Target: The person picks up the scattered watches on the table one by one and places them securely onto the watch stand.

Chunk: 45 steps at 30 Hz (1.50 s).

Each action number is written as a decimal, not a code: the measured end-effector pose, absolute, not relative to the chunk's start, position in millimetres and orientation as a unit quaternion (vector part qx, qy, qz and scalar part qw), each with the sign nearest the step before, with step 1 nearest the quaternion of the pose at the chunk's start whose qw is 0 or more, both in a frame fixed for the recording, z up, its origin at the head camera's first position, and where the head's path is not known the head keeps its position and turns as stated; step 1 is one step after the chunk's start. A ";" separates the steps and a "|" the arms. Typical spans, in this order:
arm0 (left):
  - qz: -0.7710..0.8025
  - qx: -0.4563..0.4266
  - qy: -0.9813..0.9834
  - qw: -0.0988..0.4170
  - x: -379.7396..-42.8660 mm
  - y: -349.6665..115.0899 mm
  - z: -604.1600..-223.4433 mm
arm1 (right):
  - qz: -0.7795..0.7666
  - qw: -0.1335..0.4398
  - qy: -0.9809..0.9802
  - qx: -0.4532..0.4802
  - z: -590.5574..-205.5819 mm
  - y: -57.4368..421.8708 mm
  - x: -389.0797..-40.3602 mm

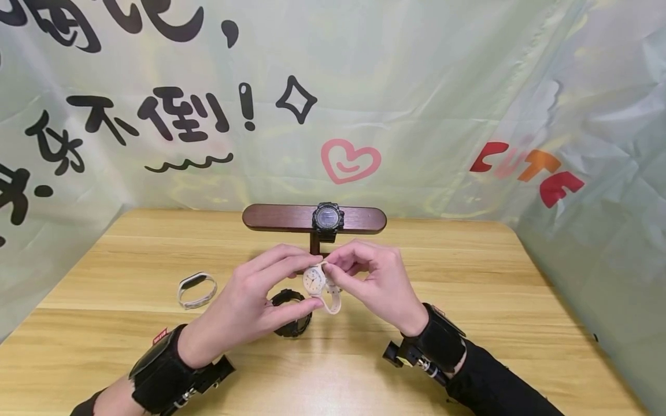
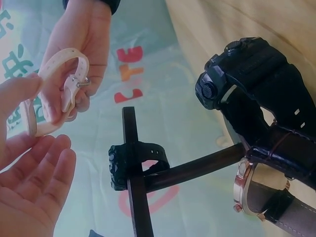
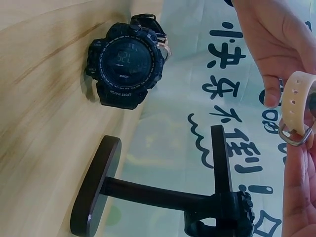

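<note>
Between my hands, over the table in front of the stand, is a small white-strapped watch (image 1: 314,281) with a round pale dial. My left hand (image 1: 255,286) holds its case, thumb below and fingers above. The right hand (image 1: 378,283) pinches the watch near the top of the case with thumb and fingers. Its pale strap (image 2: 63,57) bends into a loop toward a metal buckle (image 2: 83,83), also visible from the right wrist. Beneath the left hand, a black sport watch (image 3: 126,64) stands on the table, partly hidden in the head view.
Behind the hands, a dark wooden T-shaped stand (image 1: 276,218) carries another black digital watch (image 1: 328,218) on its bar. A white fitness band (image 1: 196,290) lies at the left. Beside the table's black watch is a gold-cased watch (image 2: 242,187) with a dark strap. Printed cloth (image 1: 432,115) surrounds the table.
</note>
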<state>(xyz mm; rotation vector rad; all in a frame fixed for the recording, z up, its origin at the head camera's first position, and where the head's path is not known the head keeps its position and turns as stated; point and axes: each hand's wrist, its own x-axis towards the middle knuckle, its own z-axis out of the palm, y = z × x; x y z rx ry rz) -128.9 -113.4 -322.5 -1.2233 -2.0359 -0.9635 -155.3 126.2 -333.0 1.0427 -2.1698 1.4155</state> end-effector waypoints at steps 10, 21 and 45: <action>-0.360 -0.461 -0.757 0.291 -129.1 -114.0 -321.1 | 0.497 0.166 -0.764 0.375 -333.3 125.7 -155.9; -0.358 -0.457 -0.763 0.285 -128.8 -114.5 -320.2 | 0.506 0.157 -0.765 0.366 -334.0 125.0 -157.1; -0.358 -0.476 -0.743 0.306 -129.8 -112.7 -319.6 | 0.527 0.128 -0.759 0.361 -345.1 118.9 -157.5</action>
